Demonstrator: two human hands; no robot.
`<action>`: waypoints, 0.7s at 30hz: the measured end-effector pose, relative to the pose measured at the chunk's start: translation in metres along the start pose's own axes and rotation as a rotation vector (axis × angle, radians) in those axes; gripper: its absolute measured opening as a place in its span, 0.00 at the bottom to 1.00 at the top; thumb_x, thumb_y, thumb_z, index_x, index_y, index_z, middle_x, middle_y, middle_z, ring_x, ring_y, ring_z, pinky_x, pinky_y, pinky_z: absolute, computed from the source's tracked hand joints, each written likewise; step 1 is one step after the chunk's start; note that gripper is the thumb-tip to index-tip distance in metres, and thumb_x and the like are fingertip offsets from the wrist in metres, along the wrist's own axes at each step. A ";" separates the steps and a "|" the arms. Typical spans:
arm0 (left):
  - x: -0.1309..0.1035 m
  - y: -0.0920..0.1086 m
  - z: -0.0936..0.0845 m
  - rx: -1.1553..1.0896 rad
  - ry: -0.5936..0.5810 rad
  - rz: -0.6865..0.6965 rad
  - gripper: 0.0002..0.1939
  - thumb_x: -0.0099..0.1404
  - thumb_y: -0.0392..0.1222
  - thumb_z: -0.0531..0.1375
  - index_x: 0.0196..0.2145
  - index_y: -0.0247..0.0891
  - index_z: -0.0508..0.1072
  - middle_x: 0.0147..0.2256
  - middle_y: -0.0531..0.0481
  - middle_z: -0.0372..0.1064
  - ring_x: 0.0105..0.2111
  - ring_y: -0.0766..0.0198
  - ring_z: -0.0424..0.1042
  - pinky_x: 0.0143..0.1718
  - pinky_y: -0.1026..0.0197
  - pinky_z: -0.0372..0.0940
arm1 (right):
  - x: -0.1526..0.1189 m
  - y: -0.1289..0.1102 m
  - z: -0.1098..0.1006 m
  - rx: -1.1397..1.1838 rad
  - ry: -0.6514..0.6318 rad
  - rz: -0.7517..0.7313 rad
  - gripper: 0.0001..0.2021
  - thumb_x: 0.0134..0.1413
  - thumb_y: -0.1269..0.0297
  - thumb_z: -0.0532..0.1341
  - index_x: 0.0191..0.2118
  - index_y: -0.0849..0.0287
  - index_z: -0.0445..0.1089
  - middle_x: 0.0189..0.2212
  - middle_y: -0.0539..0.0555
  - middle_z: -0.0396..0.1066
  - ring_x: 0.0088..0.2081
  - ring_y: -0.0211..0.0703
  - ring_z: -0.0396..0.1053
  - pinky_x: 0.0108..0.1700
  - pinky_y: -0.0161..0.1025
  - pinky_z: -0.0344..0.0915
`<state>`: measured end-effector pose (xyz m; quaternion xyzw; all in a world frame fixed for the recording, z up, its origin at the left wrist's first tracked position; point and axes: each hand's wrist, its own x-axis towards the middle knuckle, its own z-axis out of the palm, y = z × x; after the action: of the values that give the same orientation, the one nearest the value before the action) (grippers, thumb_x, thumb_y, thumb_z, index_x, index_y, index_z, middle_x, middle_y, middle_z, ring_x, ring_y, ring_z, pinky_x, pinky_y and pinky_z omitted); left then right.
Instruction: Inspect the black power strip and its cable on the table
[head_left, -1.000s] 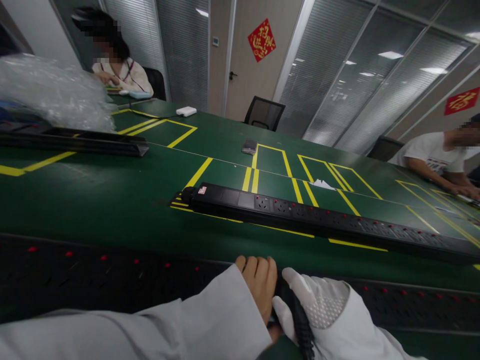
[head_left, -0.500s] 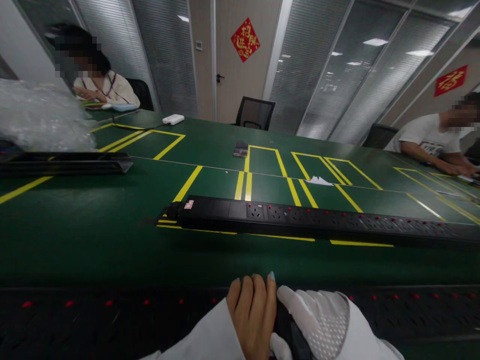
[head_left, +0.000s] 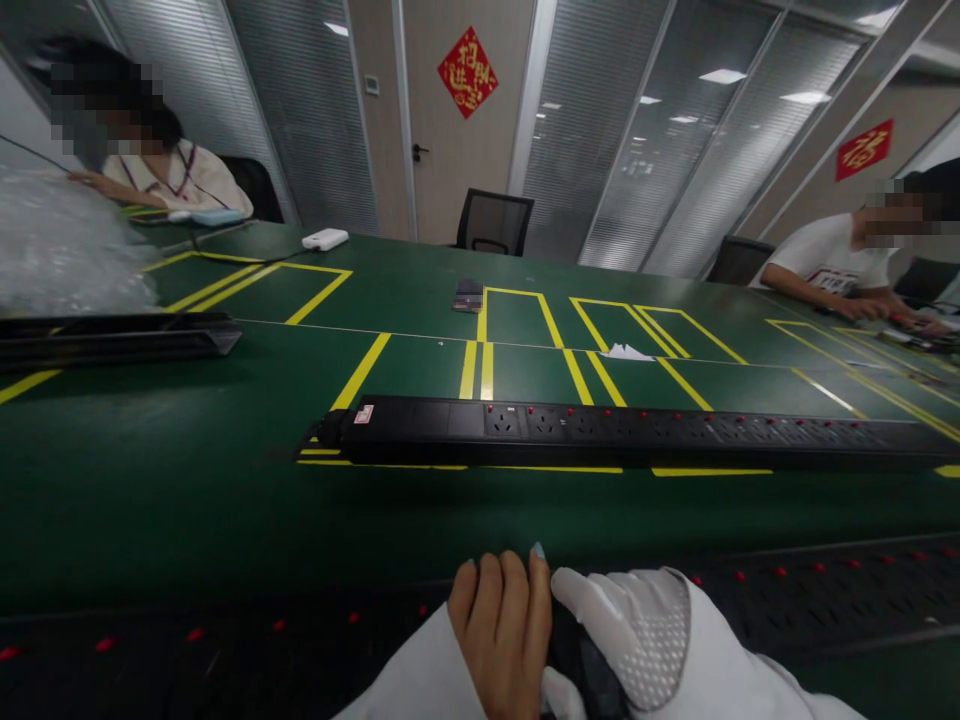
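My left hand (head_left: pixel 501 625), bare with pale blue nails, lies over the near black power strip (head_left: pixel 814 590). Its fingers are pressed together, and what they close on is hidden underneath. Right beside it, my right hand (head_left: pixel 637 625) wears a white glove with a dotted back. That hand is wrapped around a thick black handle-like object (head_left: pixel 581 660), mostly covered by the fingers, so its kind does not show. The near strip runs across the bottom of the view, slanting up to the right, with a row of red lights or switches.
A second power strip (head_left: pixel 420 425) lies farther off on the green table (head_left: pixel 315 540). Yellow tape marks outline areas. On the left are a black channel (head_left: pixel 112 340) and bubble wrap (head_left: pixel 67 245); beyond lie white paper (head_left: pixel 628 352) and a white box (head_left: pixel 325 239). Two people sit across.
The near power strip has turned, its left end closer and its right end farther. My hands keep their hold. The view has shifted slightly, and the left person's hand has moved outward.
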<state>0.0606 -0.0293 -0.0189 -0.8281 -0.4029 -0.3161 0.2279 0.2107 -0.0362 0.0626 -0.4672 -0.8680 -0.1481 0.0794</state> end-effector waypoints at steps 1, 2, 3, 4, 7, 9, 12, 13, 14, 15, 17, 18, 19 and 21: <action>0.000 0.000 0.000 -0.002 0.004 0.002 0.13 0.60 0.27 0.53 0.41 0.29 0.74 0.35 0.43 0.72 0.36 0.54 0.69 0.40 0.54 0.60 | -0.001 0.001 -0.001 0.023 -0.018 -0.007 0.08 0.61 0.60 0.53 0.34 0.58 0.64 0.21 0.44 0.65 0.20 0.34 0.62 0.21 0.33 0.56; -0.001 -0.001 0.000 -0.006 0.006 0.005 0.13 0.61 0.27 0.53 0.41 0.29 0.74 0.35 0.43 0.72 0.37 0.54 0.69 0.40 0.54 0.60 | -0.001 0.002 -0.001 0.045 -0.030 -0.011 0.09 0.61 0.59 0.54 0.34 0.59 0.65 0.22 0.45 0.65 0.21 0.33 0.62 0.23 0.32 0.58; -0.002 -0.001 0.000 -0.013 0.006 0.007 0.13 0.61 0.28 0.52 0.41 0.29 0.74 0.35 0.43 0.72 0.37 0.54 0.69 0.41 0.54 0.60 | -0.002 0.003 0.000 0.065 -0.039 -0.011 0.10 0.61 0.59 0.54 0.35 0.60 0.65 0.23 0.45 0.65 0.21 0.32 0.62 0.24 0.32 0.59; -0.002 -0.001 0.000 -0.021 0.001 0.007 0.14 0.62 0.29 0.51 0.42 0.29 0.73 0.36 0.43 0.72 0.37 0.54 0.69 0.41 0.54 0.59 | -0.002 0.003 0.002 0.080 -0.046 -0.007 0.10 0.61 0.59 0.54 0.35 0.61 0.65 0.24 0.46 0.65 0.22 0.32 0.62 0.24 0.32 0.59; -0.004 -0.001 0.001 -0.046 -0.013 0.006 0.18 0.66 0.34 0.46 0.43 0.28 0.73 0.37 0.42 0.71 0.37 0.53 0.68 0.41 0.53 0.59 | -0.001 0.004 0.009 0.111 -0.060 0.019 0.08 0.58 0.61 0.57 0.34 0.60 0.65 0.23 0.45 0.65 0.20 0.32 0.61 0.22 0.31 0.58; -0.004 -0.001 0.001 -0.034 -0.018 0.006 0.17 0.66 0.34 0.46 0.43 0.29 0.73 0.36 0.42 0.71 0.37 0.53 0.68 0.41 0.53 0.59 | -0.001 0.003 0.012 0.123 -0.058 0.037 0.04 0.57 0.63 0.57 0.34 0.58 0.66 0.21 0.44 0.65 0.19 0.32 0.61 0.20 0.31 0.56; -0.003 -0.001 0.001 0.006 -0.021 0.012 0.14 0.61 0.30 0.53 0.42 0.30 0.74 0.35 0.43 0.72 0.37 0.54 0.69 0.41 0.53 0.60 | -0.004 0.002 0.014 0.141 -0.043 0.056 0.06 0.59 0.63 0.56 0.35 0.59 0.66 0.24 0.45 0.65 0.21 0.31 0.62 0.23 0.31 0.60; -0.002 -0.001 0.000 0.009 -0.023 0.013 0.14 0.60 0.29 0.54 0.42 0.29 0.74 0.35 0.43 0.72 0.36 0.54 0.69 0.41 0.53 0.60 | -0.006 0.001 0.015 0.148 -0.036 0.062 0.08 0.60 0.61 0.56 0.37 0.61 0.66 0.26 0.46 0.66 0.23 0.32 0.63 0.25 0.32 0.63; -0.002 0.000 0.000 0.004 -0.028 0.015 0.14 0.60 0.30 0.54 0.42 0.29 0.73 0.35 0.43 0.72 0.36 0.53 0.69 0.41 0.53 0.60 | -0.008 0.000 0.015 0.154 -0.028 0.068 0.10 0.60 0.59 0.56 0.38 0.61 0.66 0.29 0.48 0.67 0.25 0.32 0.64 0.27 0.33 0.64; -0.002 0.000 0.000 -0.007 -0.036 0.018 0.14 0.60 0.30 0.54 0.43 0.28 0.73 0.36 0.42 0.72 0.37 0.53 0.70 0.40 0.53 0.60 | -0.011 -0.001 0.015 0.160 -0.019 0.075 0.11 0.60 0.58 0.56 0.39 0.61 0.66 0.31 0.49 0.67 0.27 0.33 0.65 0.28 0.34 0.65; -0.002 0.000 0.000 -0.023 -0.050 0.019 0.14 0.60 0.31 0.54 0.44 0.27 0.73 0.36 0.41 0.72 0.37 0.52 0.70 0.40 0.52 0.60 | -0.015 -0.003 0.015 0.166 -0.002 0.087 0.12 0.60 0.57 0.56 0.41 0.61 0.66 0.33 0.50 0.67 0.28 0.33 0.66 0.30 0.35 0.66; -0.002 0.000 0.000 -0.029 -0.049 0.015 0.15 0.60 0.30 0.54 0.44 0.27 0.73 0.36 0.41 0.72 0.37 0.52 0.70 0.40 0.52 0.60 | -0.017 -0.004 0.016 0.164 0.008 0.095 0.12 0.60 0.58 0.56 0.42 0.61 0.66 0.34 0.51 0.67 0.29 0.34 0.66 0.30 0.35 0.67; -0.003 0.000 0.000 -0.036 -0.041 0.008 0.15 0.60 0.30 0.54 0.43 0.28 0.73 0.36 0.41 0.72 0.37 0.52 0.70 0.40 0.52 0.60 | -0.018 -0.005 0.017 0.159 0.019 0.104 0.12 0.60 0.58 0.56 0.43 0.61 0.66 0.35 0.51 0.67 0.30 0.34 0.66 0.31 0.36 0.67; -0.003 -0.001 0.001 -0.040 -0.020 -0.004 0.14 0.59 0.29 0.55 0.43 0.29 0.73 0.36 0.42 0.73 0.37 0.53 0.70 0.40 0.53 0.60 | -0.018 -0.008 0.020 0.137 0.048 0.129 0.13 0.60 0.57 0.56 0.45 0.61 0.66 0.37 0.52 0.67 0.32 0.36 0.67 0.33 0.38 0.67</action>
<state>0.0591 -0.0300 -0.0215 -0.8348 -0.4005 -0.3163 0.2064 0.2146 -0.0481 0.0376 -0.5118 -0.8421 -0.0943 0.1413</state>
